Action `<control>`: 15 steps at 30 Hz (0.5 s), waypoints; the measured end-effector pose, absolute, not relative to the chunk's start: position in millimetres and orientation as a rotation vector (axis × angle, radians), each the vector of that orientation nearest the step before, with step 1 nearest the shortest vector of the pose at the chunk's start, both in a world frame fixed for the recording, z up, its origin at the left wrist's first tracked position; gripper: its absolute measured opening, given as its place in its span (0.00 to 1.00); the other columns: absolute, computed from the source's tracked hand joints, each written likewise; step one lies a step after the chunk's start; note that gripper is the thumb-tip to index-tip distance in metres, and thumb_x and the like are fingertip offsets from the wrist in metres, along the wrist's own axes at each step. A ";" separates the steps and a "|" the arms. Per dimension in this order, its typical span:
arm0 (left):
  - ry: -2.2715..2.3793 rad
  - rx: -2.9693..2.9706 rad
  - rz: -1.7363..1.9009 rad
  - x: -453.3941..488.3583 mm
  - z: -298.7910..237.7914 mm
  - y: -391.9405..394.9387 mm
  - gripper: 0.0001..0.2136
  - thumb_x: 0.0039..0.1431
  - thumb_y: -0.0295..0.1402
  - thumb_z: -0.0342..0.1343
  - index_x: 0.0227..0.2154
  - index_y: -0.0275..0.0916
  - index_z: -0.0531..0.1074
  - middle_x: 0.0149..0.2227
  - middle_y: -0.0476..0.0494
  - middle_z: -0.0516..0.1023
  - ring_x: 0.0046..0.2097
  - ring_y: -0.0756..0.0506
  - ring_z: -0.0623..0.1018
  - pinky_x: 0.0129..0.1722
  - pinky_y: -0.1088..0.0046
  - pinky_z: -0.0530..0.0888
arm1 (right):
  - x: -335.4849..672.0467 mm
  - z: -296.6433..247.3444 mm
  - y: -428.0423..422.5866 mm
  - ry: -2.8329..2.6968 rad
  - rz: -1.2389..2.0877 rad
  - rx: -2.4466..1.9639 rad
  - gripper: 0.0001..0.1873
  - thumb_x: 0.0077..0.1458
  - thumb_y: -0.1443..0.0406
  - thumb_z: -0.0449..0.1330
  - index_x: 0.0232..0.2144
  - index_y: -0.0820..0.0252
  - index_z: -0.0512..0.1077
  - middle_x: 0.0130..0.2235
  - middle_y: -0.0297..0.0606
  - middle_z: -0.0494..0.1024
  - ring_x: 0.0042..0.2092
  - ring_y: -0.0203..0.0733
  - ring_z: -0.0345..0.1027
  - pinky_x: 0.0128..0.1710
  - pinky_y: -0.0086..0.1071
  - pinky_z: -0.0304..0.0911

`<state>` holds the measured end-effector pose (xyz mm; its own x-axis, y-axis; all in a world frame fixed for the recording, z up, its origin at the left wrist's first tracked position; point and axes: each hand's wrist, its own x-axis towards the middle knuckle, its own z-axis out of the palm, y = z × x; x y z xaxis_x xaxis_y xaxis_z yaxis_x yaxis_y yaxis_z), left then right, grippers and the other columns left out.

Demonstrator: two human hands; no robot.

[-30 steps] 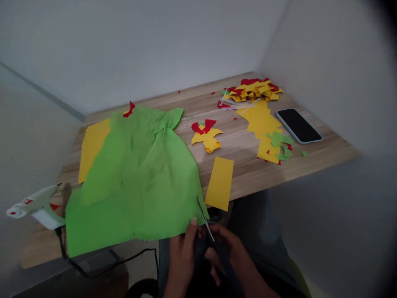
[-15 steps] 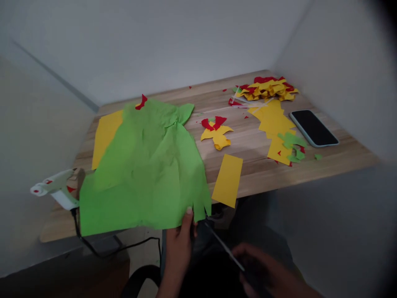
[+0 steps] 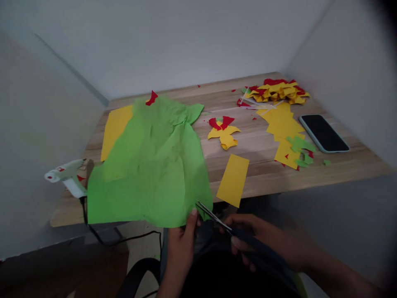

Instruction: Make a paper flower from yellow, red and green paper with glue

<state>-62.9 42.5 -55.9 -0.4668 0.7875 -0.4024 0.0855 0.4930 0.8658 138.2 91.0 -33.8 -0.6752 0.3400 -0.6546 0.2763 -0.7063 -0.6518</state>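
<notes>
A large creased sheet of green paper (image 3: 149, 178) covers the left part of the table and hangs slightly over its front edge. My left hand (image 3: 184, 240) pinches that lower edge near the right corner, thumb on top. In my right hand (image 3: 251, 236) is a pair of dark-handled scissors (image 3: 214, 216). Their narrow blades lie over the sheet's corner, just right of my left thumb, slightly apart. Beside the sheet is a yellow paper rectangle (image 3: 233, 180). Farther back lies a yellow cut-out flower shape (image 3: 225, 134) with red pieces on it.
A white glue gun (image 3: 68, 176) with a black cord sits at the left edge. To the right are a phone (image 3: 324, 133), yellow sheets (image 3: 283, 124), green scraps (image 3: 300, 147) and a pile of folded yellow and red paper (image 3: 279, 90). Walls stand close around the table (image 3: 341, 176).
The scissors have moved left and up, from the cut edge onto the green sheet's corner. My right hand has come closer to my left. The view has shifted slightly.
</notes>
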 end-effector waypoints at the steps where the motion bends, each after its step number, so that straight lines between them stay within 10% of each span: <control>1: 1.871 0.729 1.034 -63.5 -56.4 42.5 0.28 0.46 0.62 0.58 0.18 0.39 0.69 0.17 0.48 0.68 0.21 0.49 0.67 0.23 0.73 0.65 | 138.1 -35.3 90.6 -1.172 2.582 -1.240 0.33 0.45 0.44 0.69 0.44 0.60 0.69 0.32 0.30 0.72 0.27 0.28 0.66 0.28 0.25 0.66; 15: 1.921 0.778 1.039 -68.9 -49.5 33.6 0.25 0.53 0.55 0.59 0.15 0.39 0.65 0.17 0.52 0.62 0.22 0.51 0.62 0.24 0.75 0.61 | 117.6 -60.0 73.3 -0.912 2.585 -0.912 0.28 0.49 0.50 0.71 0.46 0.60 0.74 0.33 0.35 0.78 0.27 0.28 0.70 0.27 0.24 0.69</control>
